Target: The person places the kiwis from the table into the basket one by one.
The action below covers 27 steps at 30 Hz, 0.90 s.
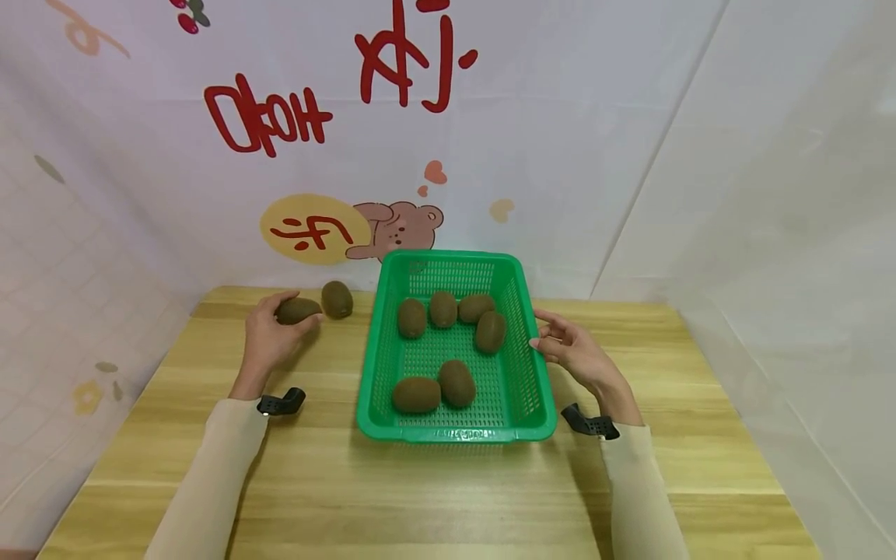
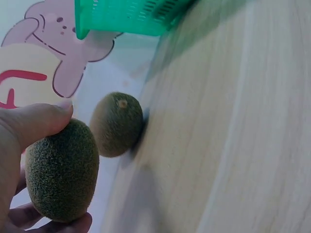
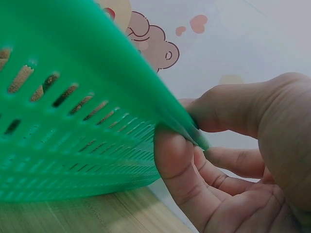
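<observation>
My left hand [image 1: 268,336] grips a brown fuzzy kiwi [image 1: 297,311] at the table's back left, thumb on one side and fingertips on the other. In the left wrist view the held kiwi [image 2: 63,172] fills the grasp. Just to its right stands a second kiwi [image 1: 337,299] on the tabletop. At the centre is a green plastic basket [image 1: 456,434] with slotted walls. Inside it lie several kiwis, a cluster toward the back and a pair near the front. My right hand [image 1: 581,356] pinches the basket's right rim between thumb and fingers, plainly seen in the right wrist view.
The wood-grain table [image 1: 448,505] reaches back to a white wall sheet [image 1: 560,140] with red writing and a cartoon bear [image 1: 404,232]. White sheeting also borders the left and right sides. A black wrist strap [image 1: 281,401] sits on each arm.
</observation>
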Available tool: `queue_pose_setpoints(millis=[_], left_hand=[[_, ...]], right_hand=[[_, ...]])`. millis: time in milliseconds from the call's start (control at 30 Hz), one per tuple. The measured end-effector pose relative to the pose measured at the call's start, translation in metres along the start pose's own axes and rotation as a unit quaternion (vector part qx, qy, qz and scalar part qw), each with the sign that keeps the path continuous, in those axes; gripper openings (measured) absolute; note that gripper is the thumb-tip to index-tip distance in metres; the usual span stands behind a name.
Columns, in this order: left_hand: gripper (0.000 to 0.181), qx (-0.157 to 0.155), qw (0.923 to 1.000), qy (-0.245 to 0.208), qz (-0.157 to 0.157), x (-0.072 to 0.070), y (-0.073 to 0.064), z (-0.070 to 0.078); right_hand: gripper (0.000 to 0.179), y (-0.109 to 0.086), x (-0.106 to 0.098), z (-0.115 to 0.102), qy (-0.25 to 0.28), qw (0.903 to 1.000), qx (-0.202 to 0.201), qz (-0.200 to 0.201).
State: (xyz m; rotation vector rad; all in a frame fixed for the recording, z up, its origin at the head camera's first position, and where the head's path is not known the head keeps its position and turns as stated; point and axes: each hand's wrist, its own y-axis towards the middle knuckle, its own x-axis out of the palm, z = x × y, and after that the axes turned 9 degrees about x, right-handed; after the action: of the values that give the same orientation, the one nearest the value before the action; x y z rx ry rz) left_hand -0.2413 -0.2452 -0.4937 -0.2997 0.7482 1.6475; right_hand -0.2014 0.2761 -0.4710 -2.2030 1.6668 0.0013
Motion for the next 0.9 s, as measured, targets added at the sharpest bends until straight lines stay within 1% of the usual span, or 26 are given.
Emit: queue_pose_setpoints(millis=[133,233,433,633,900], left_hand=[[0.070,0.016,0.9998,-0.009,0.006,0.000,0.001,0.007],[0.069,0.021,0.9997,-0.013,0.007,0.000,0.001,0.013],[0.068,0.029,0.9994,-0.021,0.004,0.000,-0.001,0.028],[0.065,0.037,0.9989,-0.028,0.009,-0.002,-0.004,0.045],[0.061,0.079,0.9962,-0.032,0.015,-0.001,-0.008,0.064]], right_hand=[[0.069,0.001,-0.001,-0.001,0.007,1.0000,0.000,0.003],[0.069,0.001,-0.001,-0.001,0.008,1.0000,0.003,0.001],[0.069,0.000,0.000,-0.003,0.003,1.0000,0.004,0.002],[0.069,0.000,0.000,-0.003,0.003,1.0000,0.003,0.002],[0.070,-0.002,0.000,-0.003,-0.005,0.9999,0.008,0.004]])
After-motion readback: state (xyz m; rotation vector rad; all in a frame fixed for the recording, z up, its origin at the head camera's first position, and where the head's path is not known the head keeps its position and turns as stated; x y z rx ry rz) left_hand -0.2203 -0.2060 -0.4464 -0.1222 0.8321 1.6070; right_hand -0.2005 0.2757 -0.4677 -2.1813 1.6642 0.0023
